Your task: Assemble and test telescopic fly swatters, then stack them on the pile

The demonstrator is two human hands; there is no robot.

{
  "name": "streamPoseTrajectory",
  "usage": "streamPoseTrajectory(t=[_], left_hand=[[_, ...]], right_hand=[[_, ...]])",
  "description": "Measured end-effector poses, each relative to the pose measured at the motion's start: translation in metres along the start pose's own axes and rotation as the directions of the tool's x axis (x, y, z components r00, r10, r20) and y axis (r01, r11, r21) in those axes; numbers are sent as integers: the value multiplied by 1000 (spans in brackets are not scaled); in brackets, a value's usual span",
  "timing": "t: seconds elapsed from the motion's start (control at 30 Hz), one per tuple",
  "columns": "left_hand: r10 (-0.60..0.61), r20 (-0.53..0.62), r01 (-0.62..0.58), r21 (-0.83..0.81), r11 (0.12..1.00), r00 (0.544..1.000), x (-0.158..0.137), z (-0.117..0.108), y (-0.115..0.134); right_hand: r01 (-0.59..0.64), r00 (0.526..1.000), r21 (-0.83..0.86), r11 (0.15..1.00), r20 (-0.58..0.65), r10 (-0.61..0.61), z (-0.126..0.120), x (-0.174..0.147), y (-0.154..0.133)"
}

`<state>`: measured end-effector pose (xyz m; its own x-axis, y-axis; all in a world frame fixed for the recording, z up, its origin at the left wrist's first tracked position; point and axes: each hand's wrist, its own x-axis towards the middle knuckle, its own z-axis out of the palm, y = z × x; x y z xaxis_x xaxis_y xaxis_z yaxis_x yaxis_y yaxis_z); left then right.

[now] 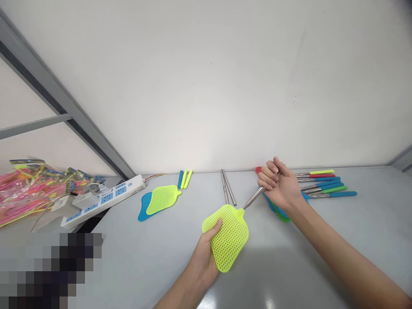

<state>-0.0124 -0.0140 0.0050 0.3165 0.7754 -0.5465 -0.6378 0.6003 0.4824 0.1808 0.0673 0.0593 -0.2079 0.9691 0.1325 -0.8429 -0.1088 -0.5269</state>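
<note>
My left hand (207, 253) is closed on a yellow-green perforated fly swatter head (230, 240), the thumb lying over its face. A metal rod (253, 198) joins the neck of that head, and my right hand (280, 184) has its fingers wrapped round the rod's upper part. To the left, another yellow-green swatter head (163, 199) overlaps a blue swatter head (144, 206) on the table. Beside them lie a blue grip sleeve (180, 179) and two yellow-green grip sleeves (188, 179). Metal rods (228, 187) rest behind the held head.
Several fly swatters with coloured handles (331, 184) lie at the right, partly hidden behind my right hand. A white power strip (106, 199) runs along the grey table's (135, 266) left edge. Pink and yellow packaged items (35, 189) are piled beyond it. A wall (209, 94) stands behind.
</note>
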Motion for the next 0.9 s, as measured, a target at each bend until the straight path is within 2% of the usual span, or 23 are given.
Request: streamPoseTrajectory(t=[0.4,0.6,0.77,0.9], left_hand=[[16,-72,-12,49,999,997,0,-3,-7],[24,-69,-21,46,999,997,-1,-3,-7],[7,-122,-2,43,999,993,-2,0,-5],[22,-100,-19,37,999,995,-1,-1,-5]], right_hand=[[-37,999,2,999,-3,37,-5,2,11],[-43,999,1,999,-24,43,-7,2,13],[-46,999,7,999,-20,47,-8,3,13],[-47,999,17,999,-7,47,-8,2,13]])
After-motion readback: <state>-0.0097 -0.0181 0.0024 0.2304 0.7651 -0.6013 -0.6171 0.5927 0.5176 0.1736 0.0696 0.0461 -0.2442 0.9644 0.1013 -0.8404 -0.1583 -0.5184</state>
